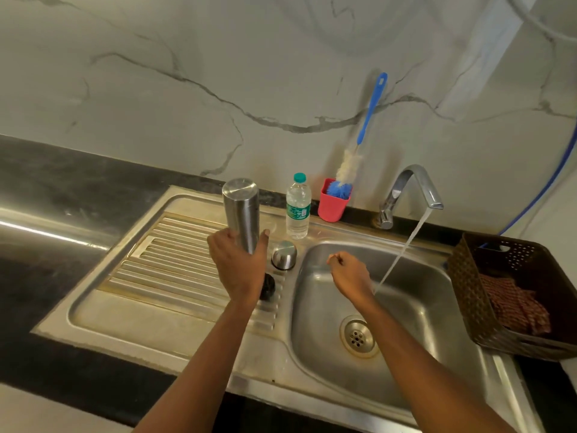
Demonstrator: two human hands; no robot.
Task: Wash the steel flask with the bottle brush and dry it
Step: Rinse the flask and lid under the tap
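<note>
Two hands over the steel sink (431,310): right hand (348,276) hangs above the basin, fingers loosely curled, empty. Left hand (240,264) wraps fingers and thumb round the steel flask (242,210), apparently base-up over the drainboard (140,307), likely to drain. Bottle brush (360,141) stands ready in the red cup (332,209) behind.

On the back rim of the steel sink (193,310), a clear plastic water bottle (298,210) with a green cap, upright, just beside a pink cup (331,209). From the chrome tap (412,189), a thin stream of water (406,245) slanting down into the basin. At the right edge of the sink, a dark woven basket (468,292); behind it, a blue hose (530,207) against the marbled wall (187,73).
</note>
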